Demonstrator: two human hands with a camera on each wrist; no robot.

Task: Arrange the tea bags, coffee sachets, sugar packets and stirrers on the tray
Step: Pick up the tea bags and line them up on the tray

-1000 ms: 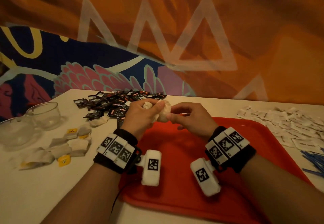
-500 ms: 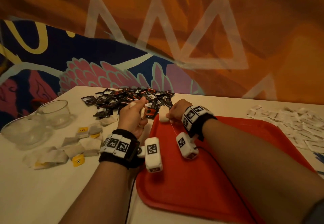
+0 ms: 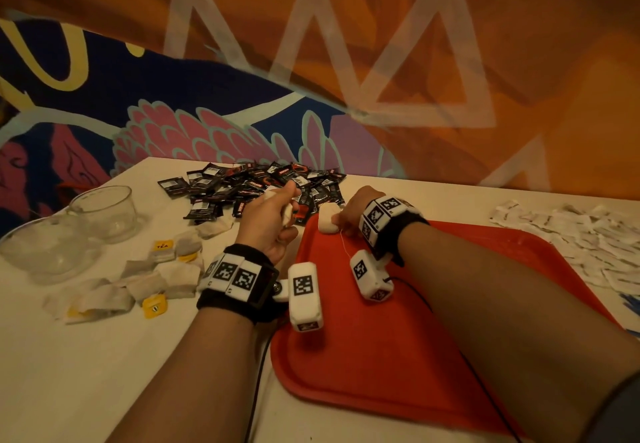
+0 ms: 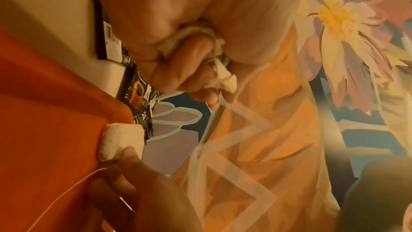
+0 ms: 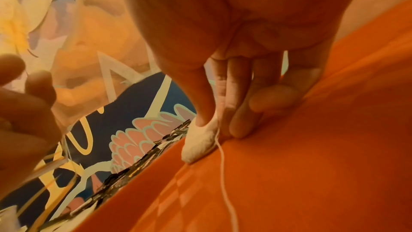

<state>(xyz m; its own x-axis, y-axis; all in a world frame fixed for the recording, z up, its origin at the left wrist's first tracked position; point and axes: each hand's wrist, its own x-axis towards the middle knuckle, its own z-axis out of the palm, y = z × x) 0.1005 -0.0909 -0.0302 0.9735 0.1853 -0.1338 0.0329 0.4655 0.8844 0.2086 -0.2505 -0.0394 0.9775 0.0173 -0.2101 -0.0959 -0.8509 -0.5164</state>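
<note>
- Now we see the right hand (image 3: 349, 212) at the far-left corner of the red tray (image 3: 398, 356), thumb and fingers pinching a tea bag (image 3: 327, 219) that sits on the tray, its string (image 5: 223, 165) trailing behind.
- Left hand (image 3: 270, 221) hovers just beside the tray, fingers curled round crumpled tea bags (image 4: 194, 36).
- Coffee sachets (image 3: 249, 188) are piled on the worktop (image 3: 104, 373) behind the hands; loose tea bags (image 3: 156, 276) lie left; sugar packets (image 3: 571, 234) lie right.
</note>
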